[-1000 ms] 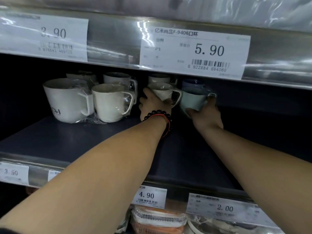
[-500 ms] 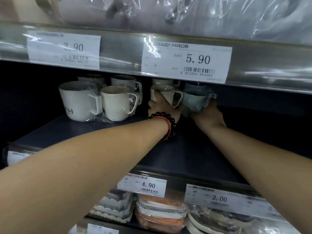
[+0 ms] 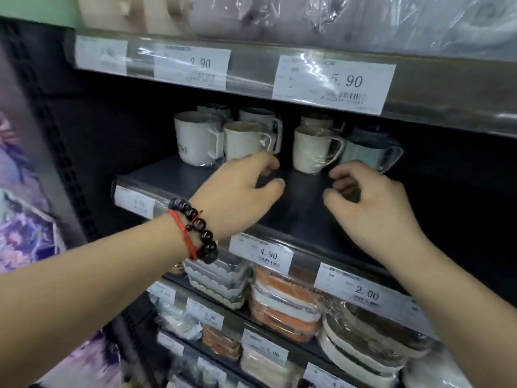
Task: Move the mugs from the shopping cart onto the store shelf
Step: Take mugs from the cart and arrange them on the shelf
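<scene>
Two bare hands hang over the front half of the dark store shelf board (image 3: 302,217), both empty, fingers loosely curled, gripping nothing. Left hand (image 3: 237,194) sits at about 9 o'clock from centre frame; its wrist carries a dark beaded bracelet (image 3: 195,228) and a thin red cord (image 3: 183,235). Right hand (image 3: 369,203) sits at 3 o'clock from the left one, a clear gap between them.

Cream glazed ceramic mug in clear film (image 3: 313,149) stands upright on the board at 12 o'clock from that gap, handle to the right, apart from both hands. Pale blue-grey ceramic mug in clear film (image 3: 366,152) stands just beside it at 3 o'clock, wrapping touching or nearly so; cannot tell which. More wrapped mugs sit behind these two.

White tapered mug with dark lettering (image 3: 194,141) and plain cream mug (image 3: 246,141) stand at 10 o'clock from the left hand, close together.

White price label reading 5.90 (image 3: 334,84) hangs on the rail at 12 o'clock. Label reading 4.90 (image 3: 261,254) is on the shelf's front edge. Orange-and-white stacked items in plastic wrap (image 3: 285,301) lie at 6 o'clock.
</scene>
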Demonstrator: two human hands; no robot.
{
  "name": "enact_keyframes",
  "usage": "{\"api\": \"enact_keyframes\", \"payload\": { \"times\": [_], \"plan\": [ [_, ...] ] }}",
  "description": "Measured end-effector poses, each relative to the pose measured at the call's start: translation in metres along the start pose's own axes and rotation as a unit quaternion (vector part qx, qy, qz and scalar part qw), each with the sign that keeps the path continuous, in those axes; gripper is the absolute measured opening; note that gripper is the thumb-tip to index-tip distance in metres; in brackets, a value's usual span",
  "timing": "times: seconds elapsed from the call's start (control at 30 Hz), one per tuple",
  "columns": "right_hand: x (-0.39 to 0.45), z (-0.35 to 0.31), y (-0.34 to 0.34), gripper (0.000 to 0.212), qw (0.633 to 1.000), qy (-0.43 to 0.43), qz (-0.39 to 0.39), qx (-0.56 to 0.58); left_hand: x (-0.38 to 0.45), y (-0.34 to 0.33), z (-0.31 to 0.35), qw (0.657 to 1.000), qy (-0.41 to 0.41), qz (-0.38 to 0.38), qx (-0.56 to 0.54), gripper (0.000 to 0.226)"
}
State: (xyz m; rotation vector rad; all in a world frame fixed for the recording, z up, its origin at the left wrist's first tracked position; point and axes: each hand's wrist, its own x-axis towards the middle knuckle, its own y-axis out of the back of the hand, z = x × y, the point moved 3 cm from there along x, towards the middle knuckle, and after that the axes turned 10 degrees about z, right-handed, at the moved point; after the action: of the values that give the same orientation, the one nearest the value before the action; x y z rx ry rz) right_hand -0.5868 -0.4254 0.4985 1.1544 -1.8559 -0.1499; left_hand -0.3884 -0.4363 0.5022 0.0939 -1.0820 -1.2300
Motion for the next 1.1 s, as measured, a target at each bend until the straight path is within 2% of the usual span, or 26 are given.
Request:
{"api": "enact_keyframes", "payload": {
  "times": [0.07, 0.23, 0.33, 0.47, 0.57, 0.67, 0.8, 1.1],
  "plan": [
    [-0.015, -0.025, -0.023, 0.023, 0.997, 0.064, -0.047, 0.022, -0.029, 0.028, -0.016, 0.999, -0.004, 0.022, 0.050, 0.030],
    [-0.060, -0.089, -0.109, 0.026, 0.968, 0.191, -0.145, 0.073, -0.098, 0.094, -0.077, 0.982, 0.093, 0.062, 0.152, 0.027],
    [-0.107, -0.132, -0.168, 0.030, 0.940, 0.231, -0.226, 0.106, -0.151, 0.138, -0.123, 0.959, 0.147, 0.061, 0.233, 0.038],
    [-0.183, -0.189, -0.243, 0.033, 0.899, 0.291, -0.301, 0.127, -0.231, 0.191, -0.179, 0.919, 0.247, 0.054, 0.302, 0.038],
    [-0.243, -0.230, -0.291, 0.033, 0.876, 0.282, -0.366, 0.142, -0.291, 0.236, -0.214, 0.891, 0.325, 0.056, 0.312, 0.033],
    [-0.299, -0.266, -0.335, 0.035, 0.845, 0.317, -0.404, 0.151, -0.352, 0.281, -0.244, 0.863, 0.380, 0.068, 0.326, 0.033],
    [-0.362, -0.299, -0.387, 0.025, 0.814, 0.305, -0.471, 0.148, -0.433, 0.325, -0.280, 0.828, 0.442, 0.072, 0.337, 0.037],
    [-0.480, -0.320, -0.467, 0.028, 0.745, 0.315, -0.578, 0.104, -0.571, 0.327, -0.346, 0.769, 0.572, 0.062, 0.280, 0.028]
  ]
}}
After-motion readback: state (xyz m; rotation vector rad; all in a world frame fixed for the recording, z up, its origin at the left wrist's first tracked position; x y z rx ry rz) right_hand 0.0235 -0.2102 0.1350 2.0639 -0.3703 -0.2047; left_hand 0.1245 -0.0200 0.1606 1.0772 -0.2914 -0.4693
